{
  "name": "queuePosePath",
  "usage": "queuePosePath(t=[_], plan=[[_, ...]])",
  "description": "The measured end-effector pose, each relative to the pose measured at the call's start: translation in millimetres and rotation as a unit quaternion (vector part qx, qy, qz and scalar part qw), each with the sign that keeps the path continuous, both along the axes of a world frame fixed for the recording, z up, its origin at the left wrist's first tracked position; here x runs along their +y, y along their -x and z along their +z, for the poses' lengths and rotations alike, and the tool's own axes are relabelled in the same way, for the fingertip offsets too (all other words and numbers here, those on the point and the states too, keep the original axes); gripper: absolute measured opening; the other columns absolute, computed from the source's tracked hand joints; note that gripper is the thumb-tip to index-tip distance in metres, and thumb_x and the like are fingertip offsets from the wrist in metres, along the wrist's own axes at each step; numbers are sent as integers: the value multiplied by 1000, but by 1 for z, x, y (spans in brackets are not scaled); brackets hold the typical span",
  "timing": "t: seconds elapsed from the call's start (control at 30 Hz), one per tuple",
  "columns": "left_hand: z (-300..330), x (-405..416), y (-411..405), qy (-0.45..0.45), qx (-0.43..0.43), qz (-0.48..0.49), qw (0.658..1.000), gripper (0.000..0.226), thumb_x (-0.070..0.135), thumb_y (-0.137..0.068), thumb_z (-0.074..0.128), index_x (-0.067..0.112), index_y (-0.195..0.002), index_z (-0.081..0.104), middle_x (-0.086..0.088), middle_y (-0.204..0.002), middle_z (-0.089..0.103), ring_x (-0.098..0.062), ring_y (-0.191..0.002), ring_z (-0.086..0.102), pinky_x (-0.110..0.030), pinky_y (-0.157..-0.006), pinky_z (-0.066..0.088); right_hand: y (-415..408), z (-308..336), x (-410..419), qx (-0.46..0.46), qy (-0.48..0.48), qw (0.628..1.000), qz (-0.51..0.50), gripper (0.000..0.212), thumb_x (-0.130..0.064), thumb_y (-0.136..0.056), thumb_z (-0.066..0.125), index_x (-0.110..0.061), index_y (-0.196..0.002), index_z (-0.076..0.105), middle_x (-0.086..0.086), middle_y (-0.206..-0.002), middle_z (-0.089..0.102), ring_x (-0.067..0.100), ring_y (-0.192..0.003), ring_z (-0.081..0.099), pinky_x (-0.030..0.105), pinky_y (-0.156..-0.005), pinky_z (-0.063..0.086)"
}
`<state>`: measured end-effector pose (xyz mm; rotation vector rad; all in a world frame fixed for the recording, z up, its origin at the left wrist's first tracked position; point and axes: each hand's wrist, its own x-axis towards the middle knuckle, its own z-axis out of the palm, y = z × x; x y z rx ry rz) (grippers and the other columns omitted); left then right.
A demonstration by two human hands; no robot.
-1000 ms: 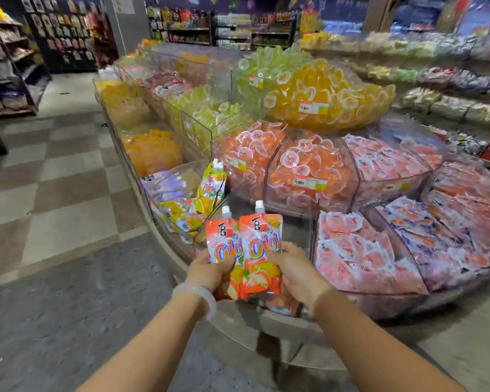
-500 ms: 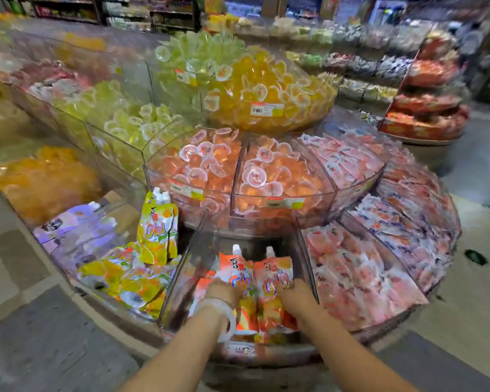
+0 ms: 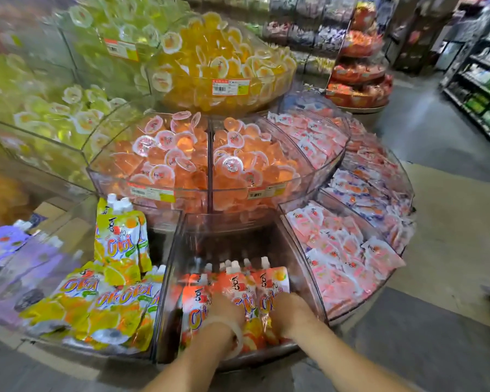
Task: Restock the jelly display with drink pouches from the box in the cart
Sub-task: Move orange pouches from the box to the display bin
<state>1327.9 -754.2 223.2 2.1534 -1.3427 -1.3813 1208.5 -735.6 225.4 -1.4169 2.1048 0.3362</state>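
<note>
Both my hands are down inside a clear acrylic compartment (image 3: 170, 278) at the front of the round jelly display. My left hand (image 3: 227, 309) grips an orange-red drink pouch (image 3: 239, 287) with a white cap. My right hand (image 3: 287, 309) grips a second orange-red pouch (image 3: 270, 284) beside it. More orange-red pouches (image 3: 194, 304) lie in the same compartment to the left of my hands. A pale bangle sits on my left wrist. The box and the cart are out of view.
Yellow pouches (image 3: 116, 241) fill the compartment to the left, purple pouches (image 3: 9, 250) further left. Pink jelly packets (image 3: 343, 250) fill the bin on the right. Tiers of orange jelly cups (image 3: 187, 154) and yellow cups (image 3: 218, 60) rise behind. Aisle floor and shelves (image 3: 481, 89) lie to the right.
My hands have carried the two orange-red pouches from above the display rim down into the front compartment. I have leaned closer to the display.
</note>
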Motion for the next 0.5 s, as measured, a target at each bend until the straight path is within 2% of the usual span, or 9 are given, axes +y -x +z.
queuePosePath(t=[0.07, 0.1, 0.13, 0.2, 0.27, 0.33, 0.43, 0.5], plan=[[-6, 1, 1, 5, -16, -35, 999, 66, -1, -92, 50, 7, -147, 14, -13, -132, 51, -14, -86, 58, -18, -65, 45, -2, -1, -1, 46, 5, 998, 37, 42, -13, -95, 42, 0, -135, 43, 18, -137, 46, 32, -128, 44, 37, -101, 43], [-6, 0, 0, 8, -16, -41, 999, 63, -1, -91, 52, 6, -144, 20, -12, -132, 51, -20, -102, 58, -23, -76, 45, -1, -8, -3, 48, 25, 997, 58, 43, -13, -96, 39, 0, -137, 39, 18, -139, 41, 33, -131, 39, 39, -105, 40], [-7, -2, 0, 6, -19, -42, 999, 61, 0, -89, 54, 6, -142, 24, -11, -129, 52, -24, -112, 56, -25, -81, 44, 0, -9, -3, 28, 57, 996, 69, 44, -14, -97, 38, -2, -139, 37, 17, -142, 36, 33, -133, 34, 40, -108, 36], [-12, -6, -1, -1, -29, -71, 997, 63, 3, -88, 57, 9, -141, 25, -9, -125, 55, -26, -115, 56, -28, -84, 45, 3, -19, -4, -24, 60, 997, 45, 48, -15, -94, 44, -9, -141, 33, 12, -149, 29, 31, -138, 29, 40, -112, 33], [-16, -5, -3, -10, -43, -104, 994, 68, 8, -87, 59, 13, -143, 20, -8, -127, 54, -27, -115, 56, -32, -90, 47, 7, -20, -4, -91, 59, 994, 2, 50, -18, -94, 46, -11, -141, 33, 12, -149, 32, 30, -138, 33, 35, -110, 34], [-22, -6, -3, -3, -54, -146, 988, 70, 12, -86, 62, 15, -143, 21, -8, -128, 55, -26, -115, 57, -33, -92, 48, 12, -22, -4, -108, 51, 993, -26, 45, -17, -94, 44, -9, -138, 36, 16, -141, 43, 31, -131, 43, 32, -104, 38], [-31, -6, 4, 9, -50, -192, 980, 68, 14, -86, 61, 17, -144, 27, -5, -123, 59, -21, -107, 59, -27, -86, 50, 18, -16, -4, -118, 76, 989, -49, 43, -15, -92, 47, -11, -135, 42, 16, -136, 49, 30, -127, 48, 31, -102, 40], [-31, -4, 11, 5, -36, -202, 979, 63, 15, -88, 57, 20, -143, 26, -6, -118, 60, -23, -106, 59, -30, -87, 49, 19, -7, -3, -105, 84, 990, -50, 40, -12, -90, 49, -10, -130, 46, 16, -133, 52, 30, -124, 51, 30, -99, 42]])
